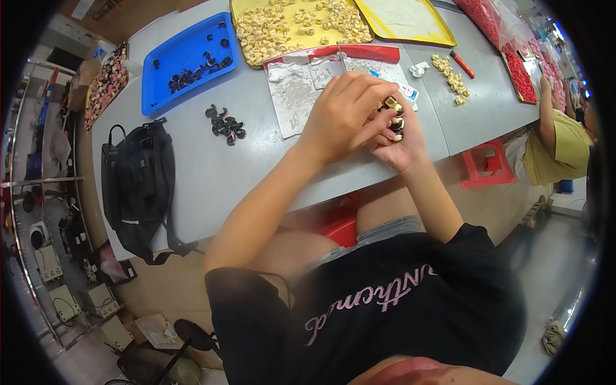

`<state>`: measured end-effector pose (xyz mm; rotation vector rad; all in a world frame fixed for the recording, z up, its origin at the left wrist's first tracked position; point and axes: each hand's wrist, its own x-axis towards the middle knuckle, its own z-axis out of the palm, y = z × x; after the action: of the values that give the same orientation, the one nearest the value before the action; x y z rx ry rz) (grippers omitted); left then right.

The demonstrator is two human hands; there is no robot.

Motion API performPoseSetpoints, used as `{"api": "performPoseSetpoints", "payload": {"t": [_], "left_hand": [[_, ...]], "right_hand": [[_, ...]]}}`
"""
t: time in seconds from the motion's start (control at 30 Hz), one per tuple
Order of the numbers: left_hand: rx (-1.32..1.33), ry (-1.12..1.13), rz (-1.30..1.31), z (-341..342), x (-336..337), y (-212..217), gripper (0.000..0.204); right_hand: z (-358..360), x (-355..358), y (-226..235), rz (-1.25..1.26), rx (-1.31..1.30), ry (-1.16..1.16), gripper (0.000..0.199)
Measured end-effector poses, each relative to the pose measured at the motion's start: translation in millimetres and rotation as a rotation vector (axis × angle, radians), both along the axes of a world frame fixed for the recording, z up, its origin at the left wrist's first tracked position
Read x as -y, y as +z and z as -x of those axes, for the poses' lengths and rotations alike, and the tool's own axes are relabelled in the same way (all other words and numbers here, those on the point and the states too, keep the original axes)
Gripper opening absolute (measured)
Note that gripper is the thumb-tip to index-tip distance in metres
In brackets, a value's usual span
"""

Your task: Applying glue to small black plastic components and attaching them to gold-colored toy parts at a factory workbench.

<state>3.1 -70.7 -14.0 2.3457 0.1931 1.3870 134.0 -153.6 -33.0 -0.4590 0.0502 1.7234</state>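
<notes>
My two hands meet above the table, past its near edge. In my right hand (405, 144), palm up with curled fingers, lie several small black-and-cream pieces (398, 122). My left hand (340, 119) reaches over from the left, its thumb and fingers pinched on one of those pieces at the right hand's fingers. Its fingers partly hide the pieces. Beneath the hands is a white, stained board (292, 106) with a red edge. Loose black curved pieces (226, 125) form a small pile to the left, and cream pieces (451, 78) lie in a row to the right.
A blue tray (149, 80) holds more black pieces; a yellow tray (240, 25) behind holds many cream ones. A red tool (462, 64) and crumpled tissue (419, 68) lie right. A black bag (138, 183) rests left. Another person (558, 141) sits at the far right.
</notes>
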Motion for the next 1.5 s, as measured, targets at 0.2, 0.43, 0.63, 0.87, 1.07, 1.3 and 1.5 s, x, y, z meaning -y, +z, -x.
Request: {"api": "performPoseSetpoints", "payload": {"t": [0.2,0.43,0.63,0.87,1.07,1.3,1.5], "left_hand": [[0.045,0.094,0.004,10.0,-5.4,7.4,0.029],[-0.033,0.086,0.058,9.2,-3.2,5.7,0.028],[-0.070,0.096,0.148,11.8,1.9,6.1,0.023],[-0.148,0.126,0.232,16.8,-0.4,3.2,0.021],[-0.125,0.154,0.178,15.9,-7.6,9.8,0.029],[-0.198,0.137,0.240,15.4,-11.5,2.3,0.029],[-0.207,0.029,0.206,13.1,-7.5,4.6,0.033]], "right_hand": [[-10.6,-5.6,19.1,-0.159,-0.149,0.041,0.023],[-61.7,-21.5,49.1,-0.170,-0.213,-0.100,0.022],[-153.6,-65.7,72.4,-0.190,-0.070,-0.244,0.023],[-299.7,-177.2,90.6,-0.169,0.281,-0.468,0.021],[-390.8,-268.0,128.2,-0.101,0.427,-0.560,0.025],[-466.4,-345.6,123.7,0.183,0.433,-0.777,0.022],[-559.6,-373.9,141.5,0.242,0.609,-0.809,0.020]]}}
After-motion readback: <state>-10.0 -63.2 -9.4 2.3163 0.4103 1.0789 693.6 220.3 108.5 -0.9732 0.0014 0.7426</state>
